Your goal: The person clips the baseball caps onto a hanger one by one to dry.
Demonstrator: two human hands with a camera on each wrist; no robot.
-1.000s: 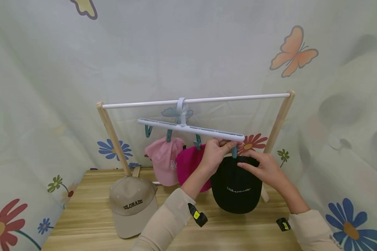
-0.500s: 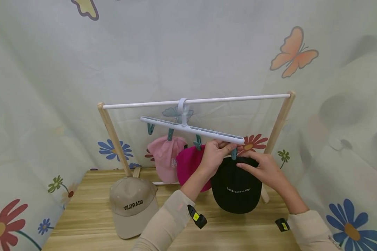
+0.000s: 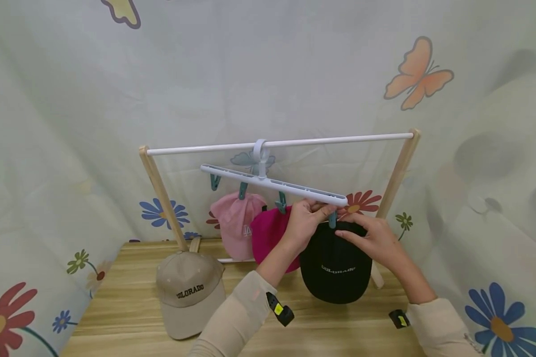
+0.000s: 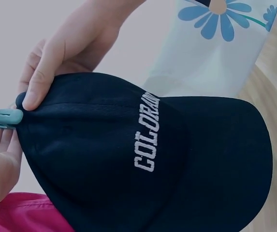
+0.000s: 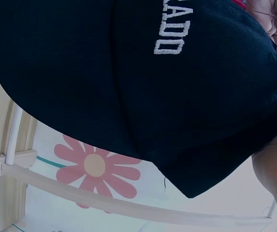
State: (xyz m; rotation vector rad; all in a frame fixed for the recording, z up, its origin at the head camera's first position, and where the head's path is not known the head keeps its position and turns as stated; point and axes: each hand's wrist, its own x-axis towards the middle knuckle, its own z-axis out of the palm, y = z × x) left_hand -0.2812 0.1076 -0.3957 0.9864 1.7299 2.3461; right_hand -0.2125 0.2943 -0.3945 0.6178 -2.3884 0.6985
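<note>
Below the hanger's (image 3: 295, 189) left end are a free clip (image 3: 215, 182) and the unhung beige cap (image 3: 188, 285). Under its middle, the pink cap (image 3: 235, 218) and magenta cap (image 3: 269, 234) hang already. The left hand (image 3: 301, 223) pinches its right-end clip (image 3: 332, 219) at the black cap (image 3: 336, 260), which the right hand (image 3: 377, 240) holds, almost fastened, I judge. Four caps, four clips.

Both forearms (image 3: 279, 258) slanted forward and inward, wrists (image 3: 408, 267) bare beyond beige sleeves (image 3: 238, 307). Left hand (image 3: 304, 222) held a pinch, thumb opposing fingers. Right hand (image 3: 377, 239) lay just beside it, angled inward, thumb in front, fingers behind, also pinching.
</note>
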